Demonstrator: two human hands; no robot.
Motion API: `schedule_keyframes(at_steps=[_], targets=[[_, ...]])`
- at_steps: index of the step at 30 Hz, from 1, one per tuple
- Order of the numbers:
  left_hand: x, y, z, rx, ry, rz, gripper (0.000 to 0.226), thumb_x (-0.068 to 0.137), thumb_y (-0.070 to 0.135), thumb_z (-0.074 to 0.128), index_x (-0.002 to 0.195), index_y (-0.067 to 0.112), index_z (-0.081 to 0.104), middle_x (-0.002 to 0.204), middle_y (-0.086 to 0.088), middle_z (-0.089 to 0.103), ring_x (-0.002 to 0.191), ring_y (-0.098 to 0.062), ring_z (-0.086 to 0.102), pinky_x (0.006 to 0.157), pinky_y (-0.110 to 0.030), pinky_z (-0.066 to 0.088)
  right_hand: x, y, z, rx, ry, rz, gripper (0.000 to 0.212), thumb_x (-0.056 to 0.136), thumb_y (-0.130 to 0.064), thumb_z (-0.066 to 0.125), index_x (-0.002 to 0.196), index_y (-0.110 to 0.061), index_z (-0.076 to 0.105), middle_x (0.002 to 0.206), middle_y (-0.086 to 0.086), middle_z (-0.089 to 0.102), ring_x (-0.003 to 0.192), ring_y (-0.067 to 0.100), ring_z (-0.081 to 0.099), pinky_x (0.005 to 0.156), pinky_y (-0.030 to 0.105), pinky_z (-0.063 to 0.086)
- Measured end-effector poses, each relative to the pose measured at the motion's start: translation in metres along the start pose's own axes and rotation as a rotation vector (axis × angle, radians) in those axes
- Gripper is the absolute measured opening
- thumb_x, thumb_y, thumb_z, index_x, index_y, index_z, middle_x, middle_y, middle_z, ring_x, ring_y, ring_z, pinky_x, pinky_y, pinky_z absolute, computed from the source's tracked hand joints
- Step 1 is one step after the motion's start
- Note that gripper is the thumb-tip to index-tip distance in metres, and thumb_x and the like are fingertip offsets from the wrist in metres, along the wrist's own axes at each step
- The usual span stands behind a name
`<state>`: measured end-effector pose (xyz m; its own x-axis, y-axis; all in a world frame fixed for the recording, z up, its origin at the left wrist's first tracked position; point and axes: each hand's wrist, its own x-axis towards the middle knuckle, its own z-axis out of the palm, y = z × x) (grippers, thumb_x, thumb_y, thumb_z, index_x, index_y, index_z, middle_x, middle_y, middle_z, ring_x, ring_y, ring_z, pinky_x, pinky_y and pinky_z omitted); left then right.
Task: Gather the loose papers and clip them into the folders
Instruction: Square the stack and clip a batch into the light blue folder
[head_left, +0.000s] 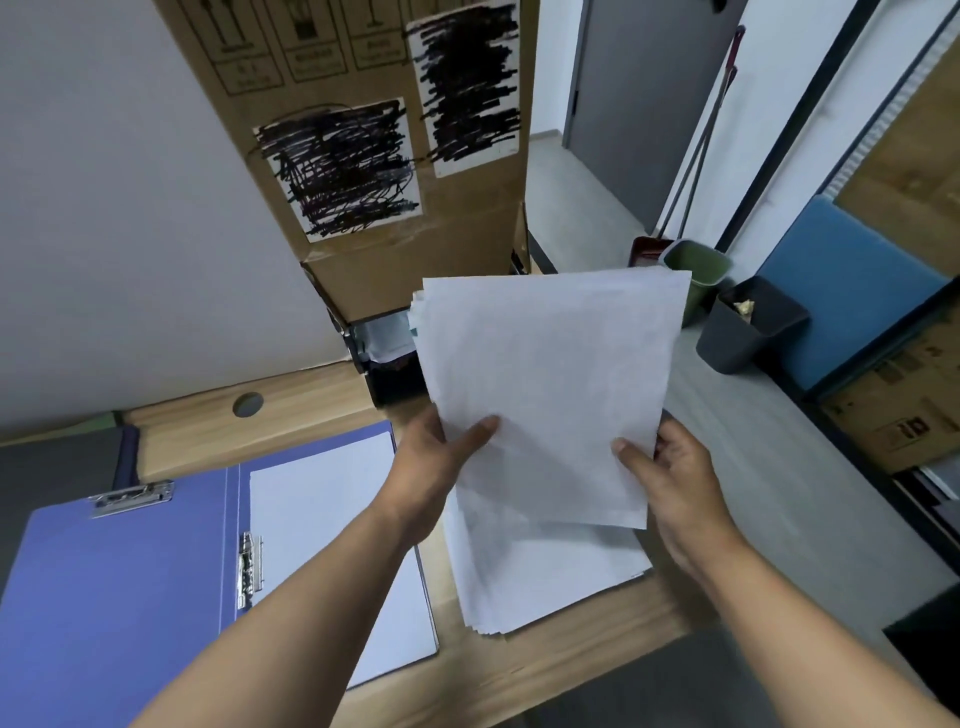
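Observation:
Both hands hold a stack of white papers (550, 384) upright above the desk. My left hand (436, 462) grips its lower left edge and my right hand (670, 478) grips its lower right edge. Under it a second pile of loose white papers (545, 577) lies on the wooden desk (519, 670). To the left an open blue folder (119, 597) lies flat, with a metal clip (131, 499) at the top of its left half and another metal clip (250, 569) by the spine. White sheets (322, 519) lie in its right half, partly under my left forearm.
A tall cardboard box (363, 156) stands behind the desk. A black tray (389, 358) sits at its foot. A green bin (698, 270) and a dark grey bin (748, 327) stand on the floor at right, beside a blue panel (841, 280).

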<state>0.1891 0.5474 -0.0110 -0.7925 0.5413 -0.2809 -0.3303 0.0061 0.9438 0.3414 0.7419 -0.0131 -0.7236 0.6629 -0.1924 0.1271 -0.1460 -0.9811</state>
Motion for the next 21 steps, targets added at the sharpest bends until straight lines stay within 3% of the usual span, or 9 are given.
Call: schedule_keyframes(at_steps=[5, 10, 16, 21], targets=[[-0.007, -0.016, 0.0, 0.075, 0.044, -0.006, 0.035, 0.095, 0.015, 0.072, 0.13, 0.014, 0.065, 0.12, 0.001, 0.077, 0.108, -0.018, 0.074, 0.084, -0.023, 0.06, -0.002, 0.016, 0.008, -0.026, 0.064, 0.027, 0.04, 0.093, 0.0, 0.064, 0.125, -0.023, 0.061, 0.115, -0.001, 0.075, 0.109, 0.018, 0.071, 0.093, 0.041, 0.055], [-0.011, -0.028, 0.0, 0.167, 0.079, -0.06, 0.023, 0.101, 0.021, 0.064, 0.124, 0.018, 0.066, 0.117, 0.006, 0.077, 0.105, -0.012, 0.074, 0.091, -0.028, 0.059, -0.001, 0.023, 0.014, -0.158, 0.092, 0.051, 0.028, 0.097, -0.007, 0.06, 0.116, -0.027, 0.063, 0.109, -0.007, 0.074, 0.106, 0.016, 0.07, 0.093, 0.042, 0.056], [-0.017, -0.013, -0.047, 0.183, 0.157, -0.122, 0.015, 0.098, 0.019, 0.068, 0.113, 0.023, 0.07, 0.11, 0.006, 0.079, 0.1, -0.014, 0.076, 0.089, -0.033, 0.06, 0.001, 0.005, 0.053, -0.317, -0.025, 0.009, 0.026, 0.098, -0.005, 0.056, 0.11, -0.027, 0.061, 0.106, -0.012, 0.071, 0.098, 0.004, 0.068, 0.081, 0.024, 0.053], [-0.057, -0.013, -0.144, 0.147, 0.281, -0.249, 0.021, 0.102, 0.021, 0.063, 0.122, 0.017, 0.067, 0.113, 0.0, 0.079, 0.101, -0.022, 0.077, 0.086, -0.037, 0.06, -0.013, 0.031, 0.148, -0.363, -0.246, 0.174, 0.025, 0.093, -0.01, 0.056, 0.112, -0.023, 0.063, 0.107, -0.005, 0.073, 0.095, 0.016, 0.072, 0.089, 0.045, 0.06]])
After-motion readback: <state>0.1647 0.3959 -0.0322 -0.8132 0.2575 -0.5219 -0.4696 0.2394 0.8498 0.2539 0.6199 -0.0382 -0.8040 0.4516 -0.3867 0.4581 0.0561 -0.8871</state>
